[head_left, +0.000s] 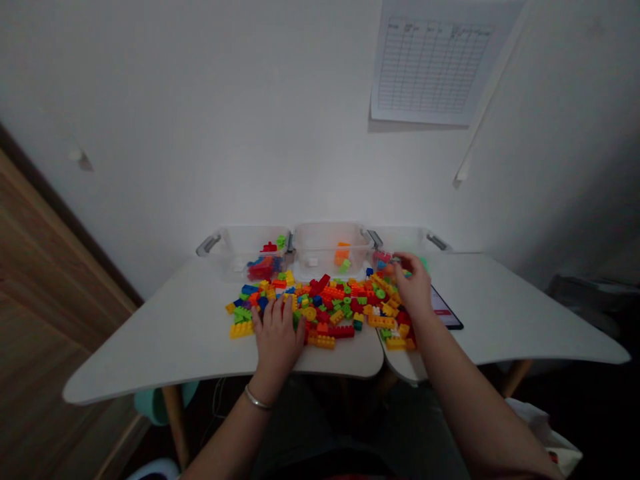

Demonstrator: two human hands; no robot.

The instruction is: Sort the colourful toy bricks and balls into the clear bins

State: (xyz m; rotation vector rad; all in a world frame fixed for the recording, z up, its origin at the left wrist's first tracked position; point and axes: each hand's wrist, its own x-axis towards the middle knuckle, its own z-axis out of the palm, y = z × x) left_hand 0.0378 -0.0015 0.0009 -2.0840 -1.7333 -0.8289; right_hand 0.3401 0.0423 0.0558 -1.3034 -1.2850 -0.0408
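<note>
A heap of colourful toy building bricks (333, 293) spreads across the white table, in red, yellow, orange, green and blue. My left hand (277, 330) lies on the heap's left part, fingers spread over the bricks, with a silver bangle at the wrist. At the front edge of the right clear plastic box (400, 237), my right hand (414, 283) has its fingers bent together; what is between the fingertips is too small and dim to name. Through that box's wall some pink, blue and green pieces show, partly hidden by the hand.
The left clear box (240, 237) holds red, blue and green pieces; the middle box (325, 235) has orange, green and white ones. A phone (447, 308) lies beside my right forearm. A seam splits the white tabletop (200, 340). Behind stands a wall with a printed sheet (435, 73).
</note>
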